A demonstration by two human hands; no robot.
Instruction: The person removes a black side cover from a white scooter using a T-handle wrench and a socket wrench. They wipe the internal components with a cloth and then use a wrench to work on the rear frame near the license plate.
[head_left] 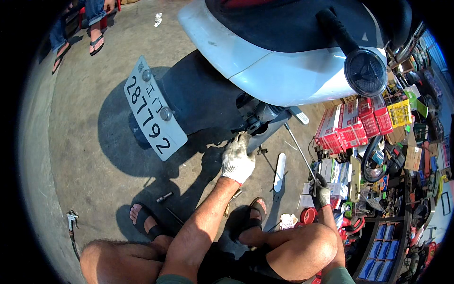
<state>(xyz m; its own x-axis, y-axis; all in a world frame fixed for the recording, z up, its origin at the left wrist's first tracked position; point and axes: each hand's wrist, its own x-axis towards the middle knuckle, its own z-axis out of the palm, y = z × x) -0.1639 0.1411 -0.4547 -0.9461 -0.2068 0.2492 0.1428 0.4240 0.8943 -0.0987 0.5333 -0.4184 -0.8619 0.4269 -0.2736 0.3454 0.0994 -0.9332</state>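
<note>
A white and black scooter stands in front of me, its pale number plate facing left on the dark rear mudguard. My left hand, in a white knit glove, reaches up under the rear bodywork. Its fingers are curled against a part below the mudguard, and whatever they grip is hidden. My right hand, gloved too, is closed around the lower end of a long thin metal rod. The rod slants up and left, its far end near the scooter's underside. Its handle end is covered by the hand.
A socket-like metal piece lies on the concrete by my left foot. A white strip-shaped part rests between my hands. Red boxes and cluttered goods fill the right side. A hose with a metal fitting lies far left. Another person's sandalled feet show top left.
</note>
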